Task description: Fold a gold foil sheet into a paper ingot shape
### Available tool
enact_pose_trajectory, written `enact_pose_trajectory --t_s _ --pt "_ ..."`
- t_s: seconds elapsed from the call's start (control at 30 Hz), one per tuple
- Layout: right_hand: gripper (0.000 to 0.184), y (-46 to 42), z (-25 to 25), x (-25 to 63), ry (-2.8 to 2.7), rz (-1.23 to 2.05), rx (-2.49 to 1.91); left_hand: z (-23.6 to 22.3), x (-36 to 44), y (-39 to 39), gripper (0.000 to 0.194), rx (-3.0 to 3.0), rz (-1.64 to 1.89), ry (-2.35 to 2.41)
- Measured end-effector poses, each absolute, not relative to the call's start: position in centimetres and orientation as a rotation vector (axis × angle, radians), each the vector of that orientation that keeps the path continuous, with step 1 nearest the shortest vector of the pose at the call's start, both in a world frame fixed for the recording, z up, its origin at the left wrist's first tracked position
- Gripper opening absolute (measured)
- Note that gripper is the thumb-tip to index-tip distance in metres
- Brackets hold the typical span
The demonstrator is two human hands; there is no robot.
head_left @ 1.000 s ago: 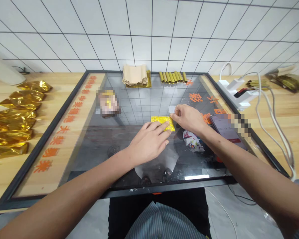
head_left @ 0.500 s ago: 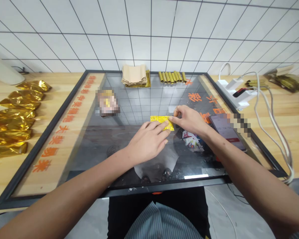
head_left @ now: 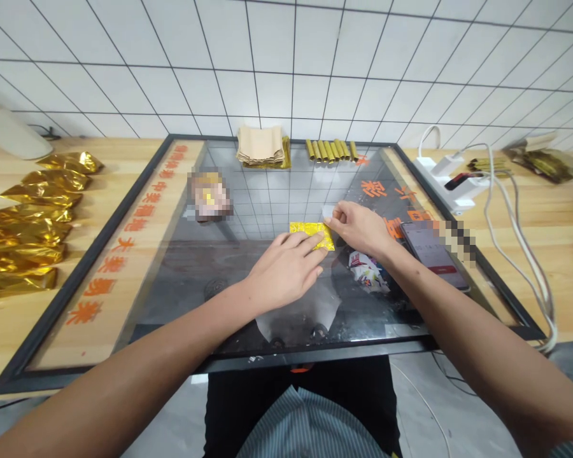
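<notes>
A small sheet of shiny gold paper (head_left: 298,228) lies flat on the dark glass tabletop (head_left: 172,280). My left hand (head_left: 286,267) rests on it, palm down with fingers stretched out, covering its lower left part. At the sheet's upper right edge is my right hand (head_left: 358,226), its fingers curled in and the thumb tip close to the index finger. The thumb and index finger meet the paper's corner; how much of it lies between them is hidden.
Behind stand a stack of brown paper (head_left: 260,143) and a row of gold rolls (head_left: 332,151). Gold foil packets (head_left: 33,232) line the left. To the right are a phone (head_left: 432,254), a white power strip (head_left: 442,184) and cables. A blurred-out item (head_left: 210,196) sits at back left.
My right thumb has shifted slightly up to the paper's corner. My left hand stays pressed on the sheet. The view has moved a little.
</notes>
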State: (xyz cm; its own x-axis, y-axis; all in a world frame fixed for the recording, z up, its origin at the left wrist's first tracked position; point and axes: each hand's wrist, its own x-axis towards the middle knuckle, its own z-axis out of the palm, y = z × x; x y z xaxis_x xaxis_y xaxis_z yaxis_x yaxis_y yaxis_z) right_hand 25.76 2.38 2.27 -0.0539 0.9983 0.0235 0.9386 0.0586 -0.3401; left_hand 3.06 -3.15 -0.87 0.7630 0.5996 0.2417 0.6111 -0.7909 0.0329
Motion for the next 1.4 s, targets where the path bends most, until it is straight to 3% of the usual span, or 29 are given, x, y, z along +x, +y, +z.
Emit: enact_pose_trajectory --t_s 0.33,0.8,1.0,1.4 --pt "0.04 2.7 2.8 24.8 -2.148 0.268 -2.105 -0.8 3.1 -3.2 0.04 -2.896 -0.368 -1.002" --pt "0.039 3.0 1.5 24.8 -2.088 0.15 -2.057 -0.9 3.0 -3.1 0.04 -2.896 -0.354 -1.004" --pt "0.041 2.7 2.5 25.5 -2.086 0.365 -2.019 -0.7 3.1 -3.1 0.039 -2.894 -0.35 -1.001" --pt "0.041 3.0 2.4 24.5 -2.119 0.202 -2.101 -0.6 3.1 -3.3 0.039 -2.897 -0.364 -0.994"
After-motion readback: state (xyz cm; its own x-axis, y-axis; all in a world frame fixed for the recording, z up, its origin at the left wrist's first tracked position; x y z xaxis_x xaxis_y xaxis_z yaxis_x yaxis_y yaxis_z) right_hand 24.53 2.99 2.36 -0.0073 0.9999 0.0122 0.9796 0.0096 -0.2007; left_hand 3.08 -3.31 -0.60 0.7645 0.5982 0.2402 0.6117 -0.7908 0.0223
